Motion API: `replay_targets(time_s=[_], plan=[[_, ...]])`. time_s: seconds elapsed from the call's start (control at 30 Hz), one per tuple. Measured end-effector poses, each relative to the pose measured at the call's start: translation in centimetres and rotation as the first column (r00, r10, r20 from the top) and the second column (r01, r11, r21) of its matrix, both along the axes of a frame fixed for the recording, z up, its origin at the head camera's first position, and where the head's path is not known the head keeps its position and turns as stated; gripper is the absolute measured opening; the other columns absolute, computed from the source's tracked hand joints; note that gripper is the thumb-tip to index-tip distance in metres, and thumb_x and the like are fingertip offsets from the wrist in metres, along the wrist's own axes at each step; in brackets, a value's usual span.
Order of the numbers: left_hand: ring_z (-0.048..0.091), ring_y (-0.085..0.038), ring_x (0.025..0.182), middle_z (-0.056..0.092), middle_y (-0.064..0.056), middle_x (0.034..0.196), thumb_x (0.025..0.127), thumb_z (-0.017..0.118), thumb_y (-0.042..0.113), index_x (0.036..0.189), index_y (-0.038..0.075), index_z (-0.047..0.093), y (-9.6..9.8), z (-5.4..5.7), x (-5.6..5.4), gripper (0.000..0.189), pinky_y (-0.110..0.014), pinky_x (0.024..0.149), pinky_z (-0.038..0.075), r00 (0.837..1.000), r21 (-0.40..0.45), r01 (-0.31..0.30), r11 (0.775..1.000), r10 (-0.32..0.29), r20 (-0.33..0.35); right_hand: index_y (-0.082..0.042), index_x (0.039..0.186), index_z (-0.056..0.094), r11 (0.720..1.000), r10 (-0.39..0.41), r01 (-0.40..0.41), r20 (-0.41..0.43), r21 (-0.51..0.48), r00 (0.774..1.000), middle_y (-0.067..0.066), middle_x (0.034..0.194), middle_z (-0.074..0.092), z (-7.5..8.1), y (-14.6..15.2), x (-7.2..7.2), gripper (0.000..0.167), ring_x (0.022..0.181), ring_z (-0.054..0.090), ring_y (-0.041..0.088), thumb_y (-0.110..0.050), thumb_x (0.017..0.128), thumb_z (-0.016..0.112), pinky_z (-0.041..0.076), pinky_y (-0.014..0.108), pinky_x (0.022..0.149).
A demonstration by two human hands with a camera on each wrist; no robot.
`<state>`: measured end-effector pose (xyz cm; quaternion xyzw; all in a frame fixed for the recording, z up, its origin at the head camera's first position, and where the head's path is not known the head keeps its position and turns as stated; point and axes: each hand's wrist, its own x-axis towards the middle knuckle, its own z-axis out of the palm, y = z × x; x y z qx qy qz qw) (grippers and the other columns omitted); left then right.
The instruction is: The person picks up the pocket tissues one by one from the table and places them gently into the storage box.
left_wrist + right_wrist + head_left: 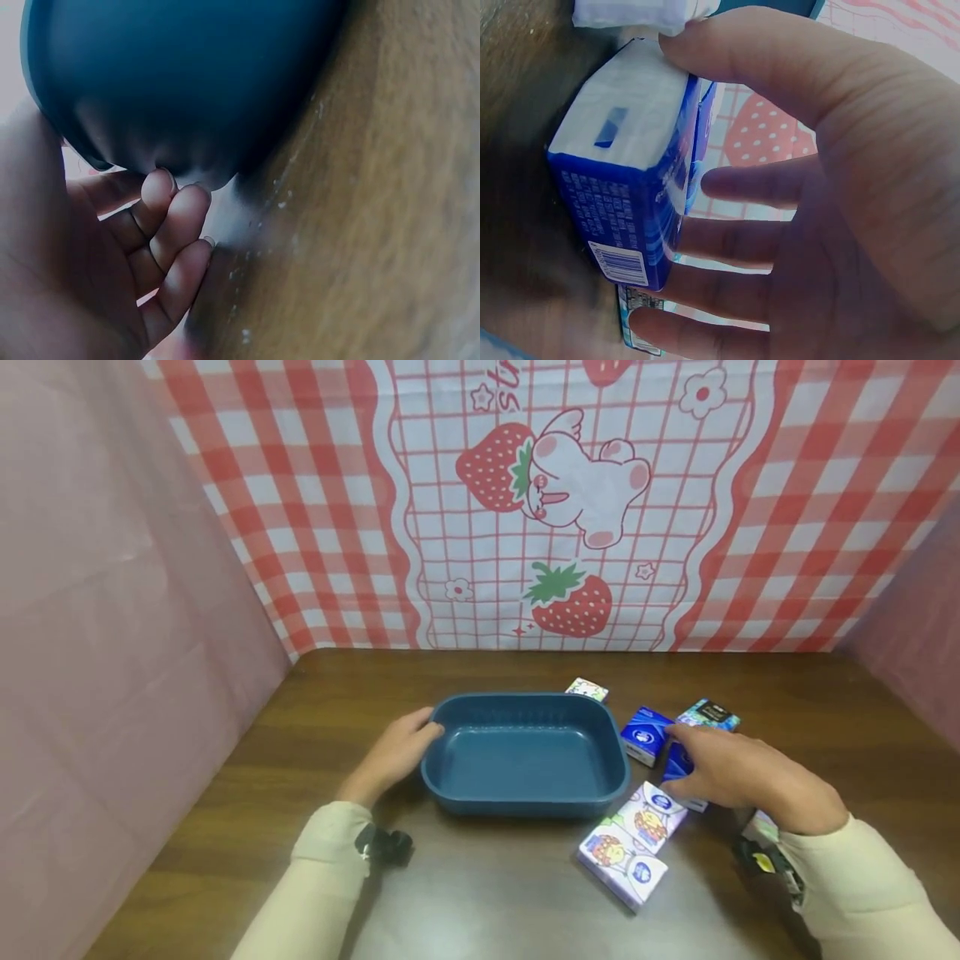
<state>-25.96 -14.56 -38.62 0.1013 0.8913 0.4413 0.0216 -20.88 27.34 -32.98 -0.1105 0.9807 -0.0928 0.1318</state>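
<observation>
A dark teal rectangular basin point(525, 768) stands on the table. My left hand point(393, 752) grips its left end, thumb at the rim and fingers curled against the outer wall, as the left wrist view shows the basin point(187, 75) up close. To the right, my right hand point(731, 772) hovers over a blue tissue pack point(677, 763), partly hidden by the hand. In the right wrist view the fingers are spread along the far side of that blue pack point(604, 210), with the thumb close to its upper edge. Another blue tissue pack point(645, 735) lies beside the basin.
Two white cartoon tissue packs point(622, 864) lie at the basin's front right corner. A teal-and-black pack point(708, 714) lies behind the right hand, and a small white patterned pack point(587, 688) behind the basin. A checked strawberry cloth point(315, 510) hangs at the back.
</observation>
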Motion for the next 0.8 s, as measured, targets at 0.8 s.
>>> replay_targets(time_s=[0.8], plan=[[0.059,-0.025,0.113,0.065,-0.007,0.126,0.1,0.051,0.032,0.135,0.01,0.061,-0.11,-0.09,0.02,0.042,-0.051,0.103,0.045,1.0,0.009,-0.004,1.0,0.004,-0.009,-0.005,0.15,0.04,0.999,0.019,-0.02,-0.029,-0.034,0.999,0.029,0.134,0.055,0.22,-0.31,-0.11,0.097,0.119,0.053,0.053,-0.063,0.08,0.073,0.051,0.067,0.08]])
